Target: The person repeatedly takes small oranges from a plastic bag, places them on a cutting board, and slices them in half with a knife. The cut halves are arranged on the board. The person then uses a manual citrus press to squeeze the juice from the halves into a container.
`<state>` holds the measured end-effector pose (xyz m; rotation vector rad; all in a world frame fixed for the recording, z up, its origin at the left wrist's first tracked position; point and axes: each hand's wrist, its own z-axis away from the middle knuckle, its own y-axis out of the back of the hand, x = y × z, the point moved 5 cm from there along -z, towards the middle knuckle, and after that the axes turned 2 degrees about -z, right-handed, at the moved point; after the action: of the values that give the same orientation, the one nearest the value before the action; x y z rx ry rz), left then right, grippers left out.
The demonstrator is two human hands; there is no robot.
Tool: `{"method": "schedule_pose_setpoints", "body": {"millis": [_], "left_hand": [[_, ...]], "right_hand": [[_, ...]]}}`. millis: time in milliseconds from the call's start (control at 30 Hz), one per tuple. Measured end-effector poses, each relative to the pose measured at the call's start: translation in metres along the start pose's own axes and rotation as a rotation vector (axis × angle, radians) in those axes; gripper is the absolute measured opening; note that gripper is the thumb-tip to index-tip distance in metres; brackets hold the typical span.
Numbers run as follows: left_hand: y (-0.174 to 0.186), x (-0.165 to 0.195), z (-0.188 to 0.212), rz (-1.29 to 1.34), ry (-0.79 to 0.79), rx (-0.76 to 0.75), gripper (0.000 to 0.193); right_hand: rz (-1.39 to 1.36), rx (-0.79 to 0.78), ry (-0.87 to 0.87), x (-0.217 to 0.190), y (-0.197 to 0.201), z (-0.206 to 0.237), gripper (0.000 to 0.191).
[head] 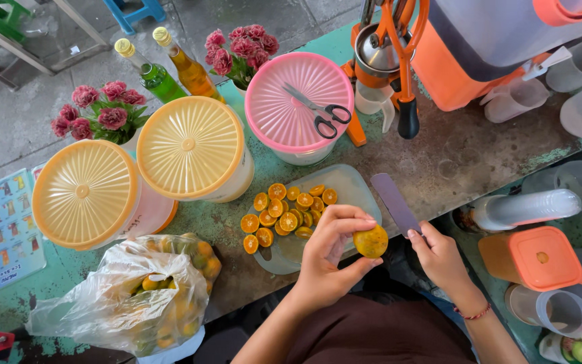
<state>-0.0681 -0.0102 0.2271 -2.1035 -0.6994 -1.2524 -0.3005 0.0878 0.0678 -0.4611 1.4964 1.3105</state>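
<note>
The left hand [328,259] was clenched around a small orange fruit [371,241], thumb below and fingers curled over the top, at the near edge of the table [453,158]; the right hand [439,256], at three o'clock from the fruit, was grasping the handle of a knife [396,202], and its blade pointed up toward eleven o'clock, just apart from the fruit. A red cord sat on the right wrist.

At eight o'clock from the hands lay a plastic bag [122,296] with more whole fruit inside. Just beyond the fruit, at eleven o'clock, a clear tray [351,185] held many cut halves [287,212], faces up; some halves lay at its left edge, and I could not tell if they were on the tray or on the table.

Farther at ten o'clock stood two tubs with orange lids [85,192] [190,145]; at twelve o'clock a tub with a pink lid [299,101] carried scissors [321,113]. Behind them were two bottles [170,71] and pink flowers [244,47]; at one o'clock stood an orange hand press [392,54].

In my judgement the danger was the blade near the left fingertips; the fruit was round and small, so it could roll or slip in the grip, and then the knife could meet a finger. The tray was also quite full near the edge; a new half could push others off.
</note>
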Motion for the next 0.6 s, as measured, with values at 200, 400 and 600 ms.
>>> {"method": "schedule_pose_setpoints", "body": {"millis": [200,400,600], "left_hand": [[0.0033,0.0094,-0.0019,-0.107,-0.046,0.011,0.053],[0.0025,0.0088,-0.0031,-0.055,-0.059,0.007,0.049],[0.0007,0.0093,-0.0049,0.076,-0.060,-0.019,0.052]], "right_hand": [[0.006,-0.008,-0.018,0.0015,-0.0027,-0.0017,0.024],[0.022,0.023,-0.016,0.0022,0.0008,0.0008,0.024],[0.031,0.033,-0.031,0.0014,0.0006,-0.0023,0.024]]}}
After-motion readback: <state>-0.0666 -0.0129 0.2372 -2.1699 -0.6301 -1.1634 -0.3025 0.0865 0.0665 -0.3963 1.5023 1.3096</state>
